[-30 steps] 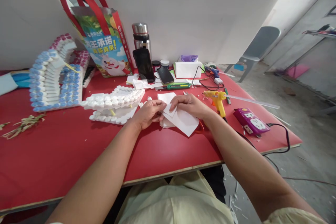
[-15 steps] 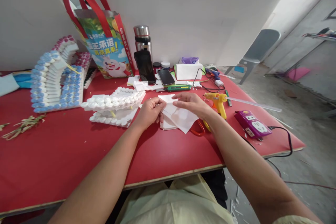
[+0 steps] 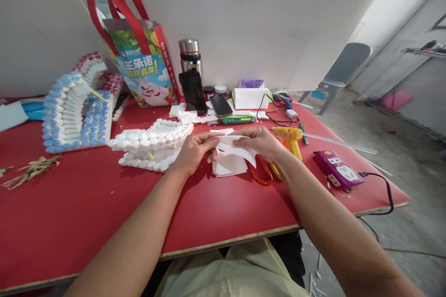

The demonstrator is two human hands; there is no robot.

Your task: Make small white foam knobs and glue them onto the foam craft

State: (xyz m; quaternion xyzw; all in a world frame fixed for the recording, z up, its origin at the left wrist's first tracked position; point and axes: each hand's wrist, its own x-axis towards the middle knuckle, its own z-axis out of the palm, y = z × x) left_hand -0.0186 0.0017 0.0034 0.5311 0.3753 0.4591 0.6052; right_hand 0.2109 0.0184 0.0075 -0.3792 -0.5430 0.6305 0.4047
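A thin sheet of white paper (image 3: 237, 145) is stretched between my two hands, bent slightly upward. My left hand (image 3: 195, 151) pinches its left edge between thumb and fingers. The right edge is gripped by my right hand (image 3: 262, 143), thumb underneath or behind, partly hidden. Below the sheet lies a small stack of white paper (image 3: 230, 168) on the red table. Scissors with red handles (image 3: 260, 177) rest beside the stack, partly under my right hand. Just left of my left hand stands a white tiered piece with rounded edging (image 3: 149, 138).
A yellow glue gun (image 3: 291, 139) with a clear stick and a purple power socket (image 3: 337, 170) with a cord lie to the right. Behind are a green cutter (image 3: 237, 119), phones, a steel flask (image 3: 190, 51) and a shopping bag (image 3: 142, 65). Blue-tipped tiers (image 3: 76, 116) stand left.
My right hand has closed on the sheet's right side, where its fingers were spread above it. The sheet has lifted and turned off the stack, uncovering more of the stack and the red handles.
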